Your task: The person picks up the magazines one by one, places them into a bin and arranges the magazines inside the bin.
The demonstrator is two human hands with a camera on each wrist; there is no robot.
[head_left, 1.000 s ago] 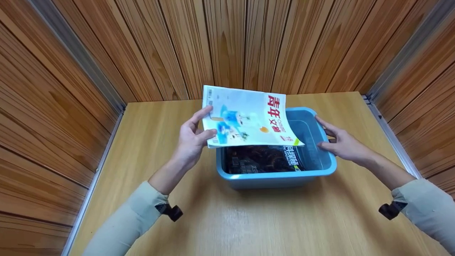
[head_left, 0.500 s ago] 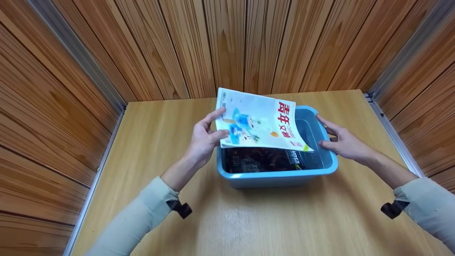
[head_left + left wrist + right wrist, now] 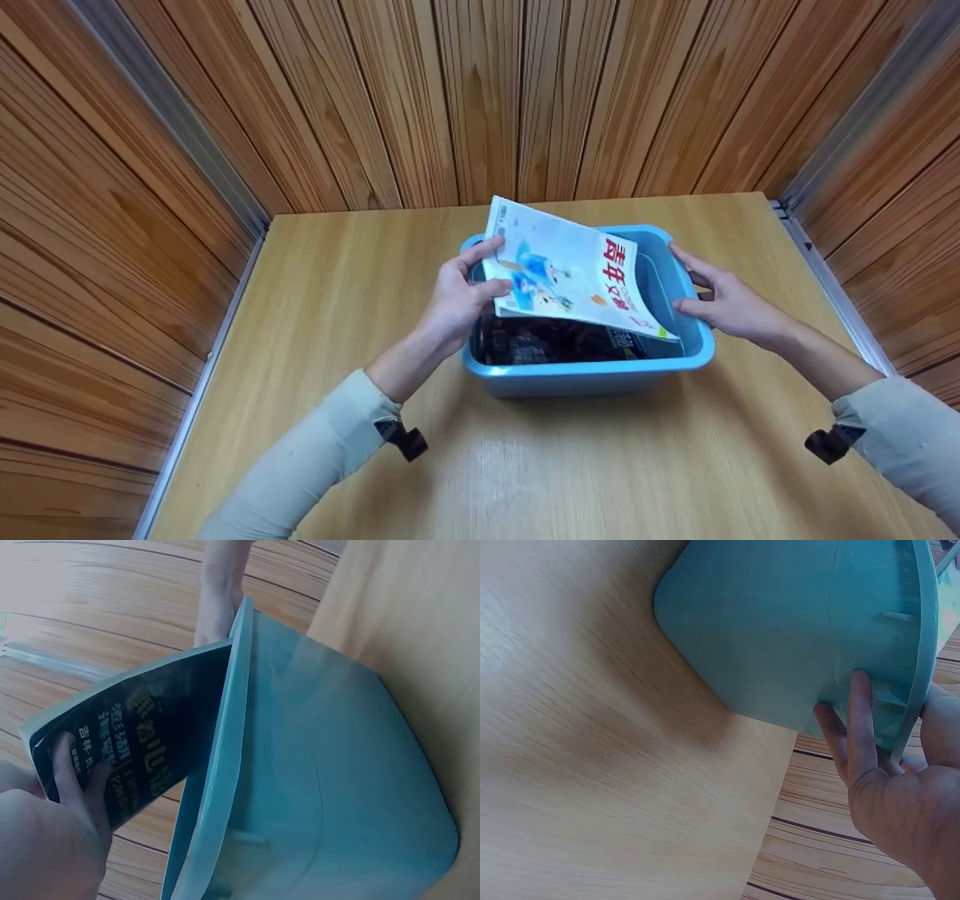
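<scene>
Lower now and more to the right, the magazine (image 3: 574,277) dips into the bin (image 3: 592,371). One left hand (image 3: 461,296) pinches its left edge, thumb on top. One right hand (image 3: 724,300) holds the bin's right rim, fingers out straight. Two magazines show: this one and a dark one (image 3: 555,341) lying in the bin. Bare table (image 3: 337,300) lies all around. Only the left wrist view shows the held magazine's dark back.

Pale grey-green long sleeves (image 3: 315,457), small black clip (image 3: 403,439) at each cuff
</scene>
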